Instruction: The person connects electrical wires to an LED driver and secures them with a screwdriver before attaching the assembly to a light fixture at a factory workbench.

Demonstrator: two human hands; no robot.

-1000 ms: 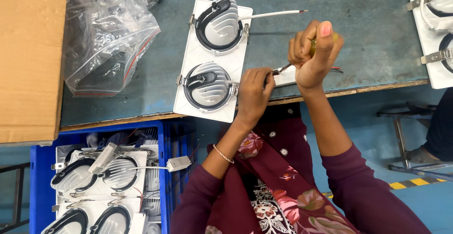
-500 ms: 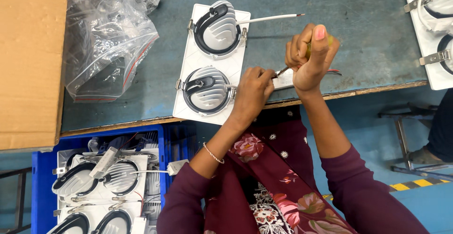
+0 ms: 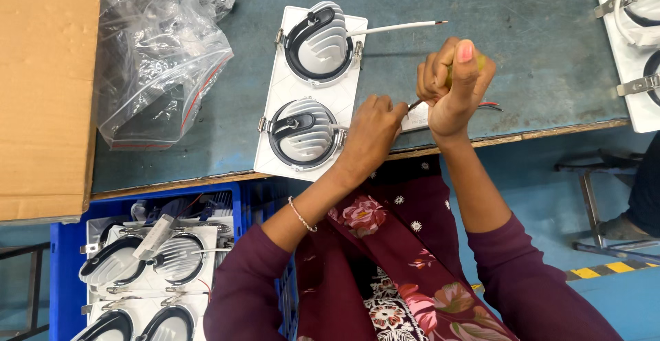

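Below, blue crate (image 3: 62, 258) — twin light fixtures (image 3: 148, 262) stacked inside.

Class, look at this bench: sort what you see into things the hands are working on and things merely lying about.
In use:
- white twin-lamp fitting, left hand at its edge
- screwdriver gripped in right hand
- red and black wires beside that hand

Lying about:
- clear plastic bags
- cardboard box
- blue crate of similar fittings
- another fitting, far right
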